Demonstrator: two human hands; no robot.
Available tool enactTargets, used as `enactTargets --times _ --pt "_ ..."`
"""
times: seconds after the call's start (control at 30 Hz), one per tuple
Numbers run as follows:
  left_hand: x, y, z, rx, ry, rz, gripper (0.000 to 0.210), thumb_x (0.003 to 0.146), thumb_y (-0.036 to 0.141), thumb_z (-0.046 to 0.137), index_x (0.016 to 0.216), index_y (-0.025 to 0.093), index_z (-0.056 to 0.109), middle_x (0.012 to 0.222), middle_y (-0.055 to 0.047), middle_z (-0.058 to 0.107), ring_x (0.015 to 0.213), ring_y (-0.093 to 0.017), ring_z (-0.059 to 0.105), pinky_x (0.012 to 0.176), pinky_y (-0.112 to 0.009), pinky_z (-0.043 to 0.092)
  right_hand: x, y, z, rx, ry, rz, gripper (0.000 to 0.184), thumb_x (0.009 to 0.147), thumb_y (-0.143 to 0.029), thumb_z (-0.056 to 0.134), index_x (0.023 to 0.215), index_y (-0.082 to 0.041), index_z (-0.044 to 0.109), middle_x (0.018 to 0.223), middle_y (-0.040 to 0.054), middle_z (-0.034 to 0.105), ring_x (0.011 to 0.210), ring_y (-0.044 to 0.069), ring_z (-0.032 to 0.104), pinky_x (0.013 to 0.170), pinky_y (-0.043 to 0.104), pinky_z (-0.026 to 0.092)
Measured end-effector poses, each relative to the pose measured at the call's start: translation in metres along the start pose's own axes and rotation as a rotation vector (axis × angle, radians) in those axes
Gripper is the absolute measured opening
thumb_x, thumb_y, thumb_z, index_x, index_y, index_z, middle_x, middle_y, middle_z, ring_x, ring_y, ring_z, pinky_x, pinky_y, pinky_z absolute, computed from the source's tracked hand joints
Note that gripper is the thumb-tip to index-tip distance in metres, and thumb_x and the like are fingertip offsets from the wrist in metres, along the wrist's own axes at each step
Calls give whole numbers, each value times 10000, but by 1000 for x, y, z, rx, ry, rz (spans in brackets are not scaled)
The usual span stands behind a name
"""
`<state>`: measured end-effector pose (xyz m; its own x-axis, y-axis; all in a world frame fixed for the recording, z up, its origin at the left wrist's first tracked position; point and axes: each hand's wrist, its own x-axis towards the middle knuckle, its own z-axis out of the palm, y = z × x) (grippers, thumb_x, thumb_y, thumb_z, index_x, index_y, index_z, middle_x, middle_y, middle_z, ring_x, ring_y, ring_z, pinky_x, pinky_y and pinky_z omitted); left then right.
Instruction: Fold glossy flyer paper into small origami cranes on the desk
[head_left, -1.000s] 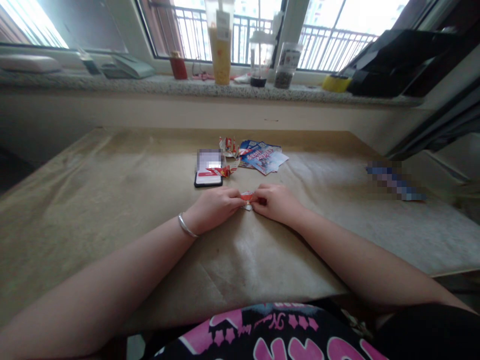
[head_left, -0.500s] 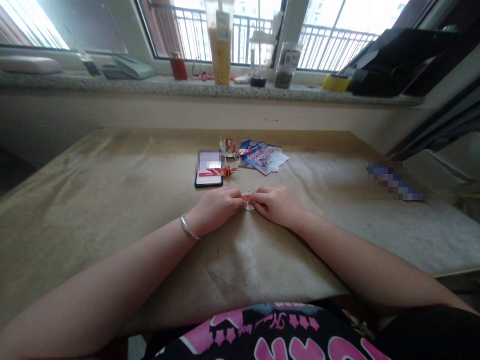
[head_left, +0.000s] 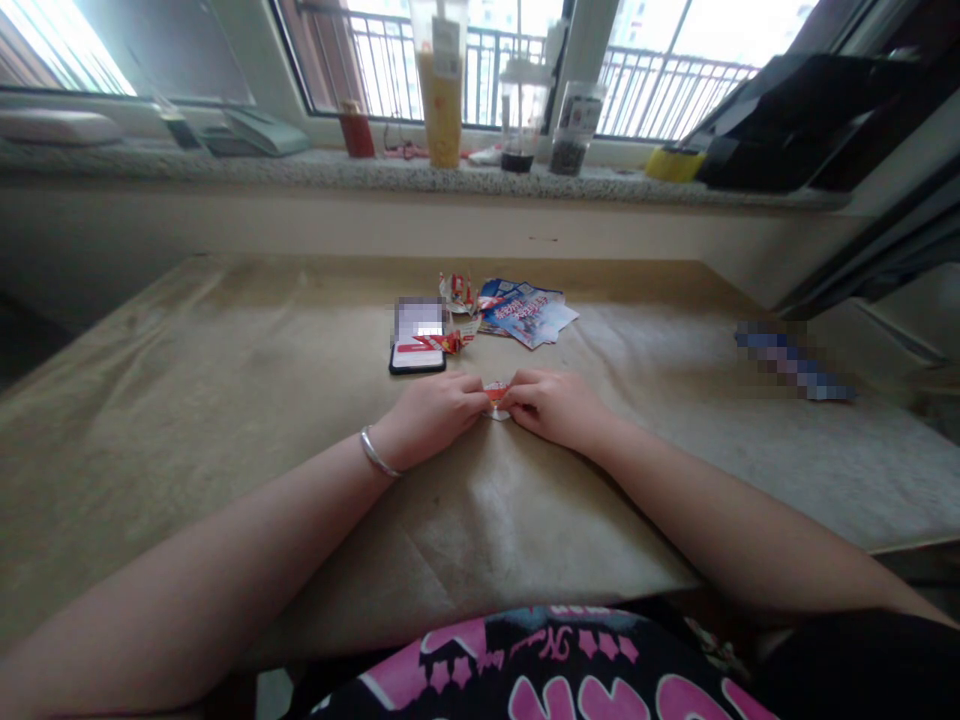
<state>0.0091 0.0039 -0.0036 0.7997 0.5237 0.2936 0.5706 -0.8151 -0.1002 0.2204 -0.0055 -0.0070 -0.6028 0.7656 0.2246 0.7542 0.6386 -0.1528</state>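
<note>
Between my hands, low on the table (head_left: pixel 315 420), is a small piece of red and white printed paper (head_left: pixel 496 392). My left hand (head_left: pixel 437 410) has its fingertips closed on the paper's left side. From the right, my right hand (head_left: pixel 556 410) pinches the other side, thumb and fingers together. The fingers hide much of the paper, so its full shape cannot be made out. Just beyond the hands lie two red and white folded paper pieces (head_left: pixel 459 292), the nearer one partly over a phone (head_left: pixel 418 364) with a lit screen.
Blue printed leaflets (head_left: pixel 529 312) lie fanned out behind my right hand. Far right on the table is a blurred blue, flat item (head_left: pixel 825 385). Along the windowsill (head_left: pixel 285 175) stand a tall orange-filled bottle (head_left: pixel 442 110), a lidded cup (head_left: pixel 519 120) and a red jar (head_left: pixel 357 132).
Both hands stay in nearly the same place, with only a slight shift of the fingertips on the paper. The other things on the table have not moved.
</note>
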Motion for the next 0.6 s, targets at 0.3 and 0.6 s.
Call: enactTargets --times 0.3,0.6 --pt "0 -1 -4 -5 -63 55 182 900 147 530 969 201 690 883 -43 619 782 -151 563 685 -251 449 1 1 -2 -17 -14 -36 221 875 -256 511 884 -232 731 884 40 671 743 148 589 621 255 341" --pt "-2 -6 -8 -2 -162 23 224 899 140 526 1018 213 701 865 -44 640 757 -167 585 683 -276 464 -3 5 -1 -36 -15 -72 232 902 -253 492 971 -245 713 981 27 693 855 176 616 664 266 360"
